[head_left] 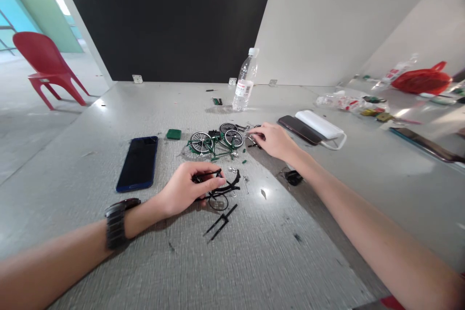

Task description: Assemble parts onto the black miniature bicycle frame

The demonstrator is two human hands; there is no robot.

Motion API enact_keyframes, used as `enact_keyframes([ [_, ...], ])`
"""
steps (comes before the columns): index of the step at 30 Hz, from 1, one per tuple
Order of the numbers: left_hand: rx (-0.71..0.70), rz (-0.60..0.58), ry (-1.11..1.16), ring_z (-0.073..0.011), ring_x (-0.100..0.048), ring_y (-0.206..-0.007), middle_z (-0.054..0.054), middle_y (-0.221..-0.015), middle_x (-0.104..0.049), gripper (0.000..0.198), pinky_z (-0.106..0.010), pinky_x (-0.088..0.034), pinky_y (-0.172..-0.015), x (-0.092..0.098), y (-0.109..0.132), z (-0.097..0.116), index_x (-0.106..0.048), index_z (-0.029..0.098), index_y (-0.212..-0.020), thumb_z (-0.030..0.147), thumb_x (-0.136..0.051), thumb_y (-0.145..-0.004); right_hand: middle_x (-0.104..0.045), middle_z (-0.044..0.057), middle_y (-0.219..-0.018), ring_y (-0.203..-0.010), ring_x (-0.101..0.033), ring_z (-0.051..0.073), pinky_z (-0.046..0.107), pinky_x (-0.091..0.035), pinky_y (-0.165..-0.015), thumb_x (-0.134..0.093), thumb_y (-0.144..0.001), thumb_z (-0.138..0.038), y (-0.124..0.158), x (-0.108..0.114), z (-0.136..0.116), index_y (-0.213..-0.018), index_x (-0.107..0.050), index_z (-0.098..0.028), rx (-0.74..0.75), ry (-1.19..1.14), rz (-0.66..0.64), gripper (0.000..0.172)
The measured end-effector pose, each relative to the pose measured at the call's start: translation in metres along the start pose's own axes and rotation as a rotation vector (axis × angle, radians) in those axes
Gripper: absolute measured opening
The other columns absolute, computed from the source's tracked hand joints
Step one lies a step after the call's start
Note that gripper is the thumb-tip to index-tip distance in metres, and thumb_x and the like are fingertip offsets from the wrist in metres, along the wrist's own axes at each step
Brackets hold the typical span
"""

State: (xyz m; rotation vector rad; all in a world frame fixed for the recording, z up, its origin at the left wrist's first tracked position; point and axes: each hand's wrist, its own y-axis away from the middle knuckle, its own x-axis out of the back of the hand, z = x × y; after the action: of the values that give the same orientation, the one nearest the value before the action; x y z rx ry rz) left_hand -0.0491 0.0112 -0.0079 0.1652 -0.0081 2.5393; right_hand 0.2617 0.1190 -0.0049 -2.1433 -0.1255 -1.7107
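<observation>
My left hand (191, 186) is closed around a black model bicycle frame (217, 173), thumb on top, much of the frame hidden by the fingers. Curved black parts (232, 185) and a thin black ring (218, 202) lie at its fingertips. Nearer to me rests a black fork (223, 222). My right hand (271, 139) reaches forward with fingers bent together over small silver and dark parts (250, 141); what they pinch is hidden. Just left of those fingers, a green model bicycle (218, 145) lies on its side, with another black wheel (228, 128) behind it.
A blue-edged phone (138, 163) and a green block (174, 134) lie left. Behind stands a water bottle (245, 82). To the right are a dark phone (300, 130), a white power bank (319, 124), a black bundle (293, 178), plastic wrapping (345, 101) and a red bag (421, 80).
</observation>
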Motion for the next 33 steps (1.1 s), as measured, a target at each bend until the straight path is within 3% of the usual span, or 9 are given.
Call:
enact_keyframes([
  [19, -0.052, -0.007, -0.088, -0.0058, -0.051, -0.057, 0.004, -0.073, -0.054, 0.029, -0.015, -0.044, -0.050, 0.0003, -0.0007, 0.0027, -0.068, 0.014, -0.088, 0.043, -0.070, -0.094, -0.067, 0.013, -0.092, -0.077, -0.061, 0.023, 0.042, -0.048, -0.077, -0.047, -0.098, -0.026, -0.0001, -0.0041, 0.0030, -0.119, -0.081, -0.021, 0.047, -0.025, 0.019, 0.040],
  [33, -0.004, -0.010, -0.045, -0.0084, -0.053, -0.060, 0.000, -0.080, -0.059, 0.032, -0.020, -0.053, -0.050, 0.0000, 0.0003, 0.0063, -0.071, 0.014, -0.092, 0.046, -0.070, -0.092, -0.067, 0.012, -0.094, -0.079, -0.062, 0.024, 0.043, -0.048, -0.079, -0.046, -0.098, -0.026, 0.0010, -0.0041, 0.0038, -0.119, -0.081, -0.024, 0.048, -0.034, 0.021, 0.040],
])
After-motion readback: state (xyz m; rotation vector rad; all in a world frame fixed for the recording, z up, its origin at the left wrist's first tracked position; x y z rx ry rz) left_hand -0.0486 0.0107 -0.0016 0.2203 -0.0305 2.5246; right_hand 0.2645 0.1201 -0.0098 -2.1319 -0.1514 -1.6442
